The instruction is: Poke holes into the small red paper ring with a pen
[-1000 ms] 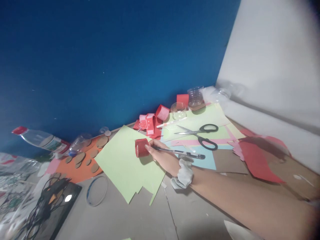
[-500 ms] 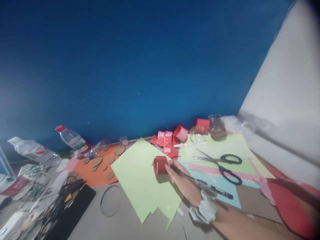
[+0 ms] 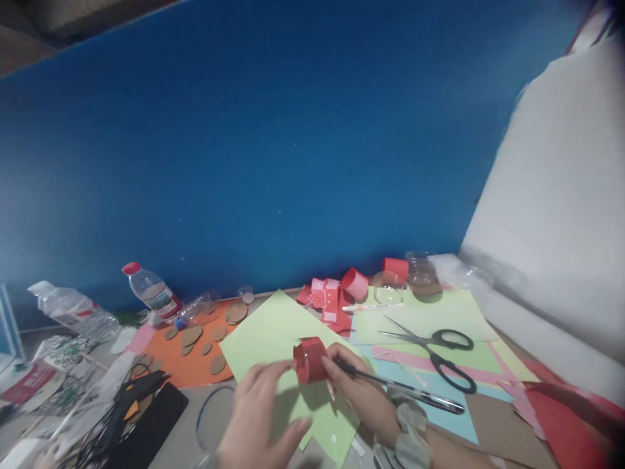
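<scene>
My right hand (image 3: 359, 384) holds a short red paper tube (image 3: 311, 360) by its right side, above a light green sheet (image 3: 263, 332). A black and clear pen (image 3: 415, 392) is tucked in the same hand and points out to the right. My left hand (image 3: 261, 417), slightly blurred, is open with thumb and fingers apart; its fingertips are close to the tube's left end, and whether they touch it I cannot tell. Black-handled scissors (image 3: 432, 345) lie with blades apart on coloured paper to the right.
Along the blue wall stand pink-red paper tubes (image 3: 355, 284) and clear plastic cups (image 3: 424, 273). At left are plastic bottles (image 3: 155, 294), cardboard discs on an orange sheet (image 3: 180, 365), a glue gun (image 3: 141, 385) with cables, and a black box (image 3: 159, 423). A white roll (image 3: 551, 215) leans at right.
My left hand has come into view from below and reached up beside the red tube. My right hand still holds tube and pen. The camera view has tilted upward.
</scene>
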Action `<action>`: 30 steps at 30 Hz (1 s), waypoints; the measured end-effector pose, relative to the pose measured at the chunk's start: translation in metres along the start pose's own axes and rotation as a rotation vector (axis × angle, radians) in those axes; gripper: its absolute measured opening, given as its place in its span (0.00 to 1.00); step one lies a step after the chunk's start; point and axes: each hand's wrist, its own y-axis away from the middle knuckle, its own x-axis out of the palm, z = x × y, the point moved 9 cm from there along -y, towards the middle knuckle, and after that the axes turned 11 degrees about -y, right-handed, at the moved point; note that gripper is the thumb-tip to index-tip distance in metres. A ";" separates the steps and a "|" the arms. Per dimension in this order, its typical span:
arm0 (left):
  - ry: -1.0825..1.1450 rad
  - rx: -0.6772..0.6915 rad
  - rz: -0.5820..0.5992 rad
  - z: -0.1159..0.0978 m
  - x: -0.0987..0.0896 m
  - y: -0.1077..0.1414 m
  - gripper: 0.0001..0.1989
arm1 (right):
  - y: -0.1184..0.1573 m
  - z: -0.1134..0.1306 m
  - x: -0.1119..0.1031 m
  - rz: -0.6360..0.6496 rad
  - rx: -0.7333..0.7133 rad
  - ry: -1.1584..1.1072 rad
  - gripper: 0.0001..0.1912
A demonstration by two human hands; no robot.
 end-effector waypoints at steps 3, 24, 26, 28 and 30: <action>0.167 -0.023 0.076 0.000 0.043 -0.035 0.12 | -0.003 0.000 -0.016 -0.110 -0.014 0.029 0.19; 1.403 -0.268 0.476 0.013 0.122 -0.052 0.15 | -0.012 -0.007 -0.060 -0.339 0.081 0.250 0.15; 1.424 -0.263 0.480 0.011 0.122 -0.053 0.16 | -0.013 -0.007 -0.060 -0.340 0.059 0.261 0.15; 1.437 -0.238 0.501 0.008 0.121 -0.054 0.17 | -0.015 -0.006 -0.058 -0.323 0.040 0.235 0.16; 1.448 -0.202 0.529 0.003 0.119 -0.054 0.17 | -0.017 -0.004 -0.055 -0.298 0.022 0.217 0.17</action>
